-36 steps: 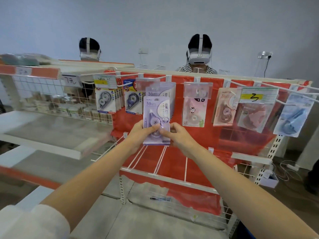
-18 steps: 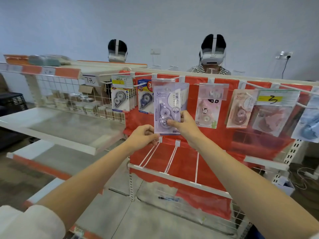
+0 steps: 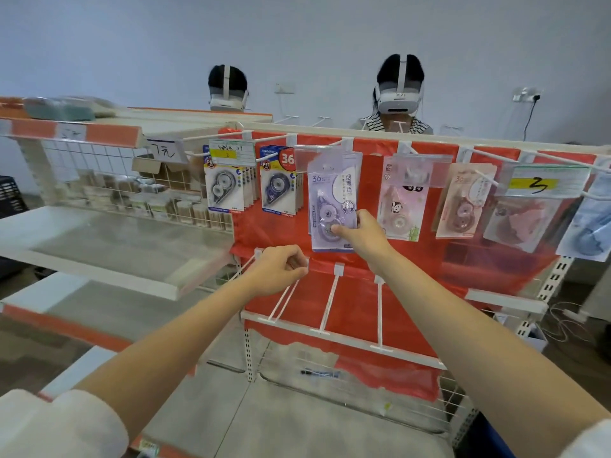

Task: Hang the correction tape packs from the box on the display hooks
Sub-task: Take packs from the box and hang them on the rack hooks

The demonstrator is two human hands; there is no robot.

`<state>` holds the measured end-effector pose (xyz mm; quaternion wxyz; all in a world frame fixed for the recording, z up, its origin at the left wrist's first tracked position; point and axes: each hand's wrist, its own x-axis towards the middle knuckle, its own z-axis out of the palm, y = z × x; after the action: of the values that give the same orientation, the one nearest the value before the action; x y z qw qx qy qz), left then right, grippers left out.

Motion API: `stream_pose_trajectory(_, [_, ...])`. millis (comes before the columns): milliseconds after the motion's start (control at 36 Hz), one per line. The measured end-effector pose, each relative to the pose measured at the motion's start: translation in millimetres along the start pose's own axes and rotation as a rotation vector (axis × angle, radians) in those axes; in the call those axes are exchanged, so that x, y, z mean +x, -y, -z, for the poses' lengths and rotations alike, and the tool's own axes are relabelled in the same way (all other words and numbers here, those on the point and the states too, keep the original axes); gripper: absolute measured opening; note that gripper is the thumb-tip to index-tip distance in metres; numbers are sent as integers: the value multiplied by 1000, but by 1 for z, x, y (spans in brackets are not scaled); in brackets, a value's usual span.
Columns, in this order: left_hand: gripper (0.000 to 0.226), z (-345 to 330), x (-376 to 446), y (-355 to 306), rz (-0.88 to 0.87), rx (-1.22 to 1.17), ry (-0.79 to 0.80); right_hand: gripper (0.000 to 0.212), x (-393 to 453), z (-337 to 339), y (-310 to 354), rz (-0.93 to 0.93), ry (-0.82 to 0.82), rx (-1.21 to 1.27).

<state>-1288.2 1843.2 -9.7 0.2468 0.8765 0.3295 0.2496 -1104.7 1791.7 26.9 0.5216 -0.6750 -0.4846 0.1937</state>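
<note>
A lilac correction tape pack (image 3: 332, 196) hangs at the third hook of the top row, under a clear price tag holder (image 3: 314, 158). My right hand (image 3: 362, 234) pinches the pack's lower right corner with thumb and fingers. My left hand (image 3: 281, 271) is below and to the left, fingers curled and holding nothing, in front of the lower white hooks (image 3: 330, 297). More lilac packs sit behind the one I hold. The box of packs is out of view.
Blue-grey tape packs (image 3: 224, 188) (image 3: 277, 190) hang to the left, pink packs (image 3: 401, 206) (image 3: 463, 203) to the right, all on a red-backed rack (image 3: 426, 259). A white shelf (image 3: 99, 246) juts out at left. Two people with headsets sit behind the rack.
My right hand raised the lilac pack from chest height up to the top hook. My left hand let go of it and dropped down, curled.
</note>
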Motion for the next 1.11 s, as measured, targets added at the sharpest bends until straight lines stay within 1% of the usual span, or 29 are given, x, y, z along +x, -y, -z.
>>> stream_pose_trajectory(139, [2, 6, 12, 9, -62, 6, 3, 42, 16, -9, 0, -65, -35, -83])
stream_pose_trajectory(361, [3, 15, 33, 30, -115, -5, 54, 25, 40, -28, 2, -108, -67, -169])
stream_pose_trajectory(389, [3, 16, 35, 31, -121, -10, 62, 26, 41, -30, 1, -112, -85, -189])
stream_pose_trajectory(444, [3, 17, 39, 35, -137, -20, 82, 37, 40, -32, 2, -110, -120, -232])
stream_pose_trajectory(556, [5, 12, 48, 40, -176, -2, 150, 35, 39, -33, -2, -97, -153, -301])
stream_pose_trajectory(583, [5, 10, 50, 42, -189, 8, 174, 38, 38, -32, -2, -102, -159, -326])
stream_pose_trajectory(667, [9, 1, 55, 43, -254, 48, 232, 52, 33, -29, -2, -103, -170, -426])
stream_pose_trajectory(778, [11, -17, 64, 46, -363, 76, 293, 57, 22, -25, -2, -80, -170, -565])
stream_pose_trajectory(833, [12, -28, 68, 45, -409, 80, 327, 53, 17, -22, -5, -88, -184, -640])
stream_pose_trajectory(944, [16, -50, 72, 37, -503, 107, 401, 35, 2, -13, -13, -126, -189, -723])
stream_pose_trajectory(1056, [18, -73, 72, 26, -583, 92, 472, 35, -21, -2, -28, -175, -207, -822])
stream_pose_trajectory(1111, [17, -85, 71, 19, -637, 97, 503, 30, -34, 5, -38, -207, -211, -857])
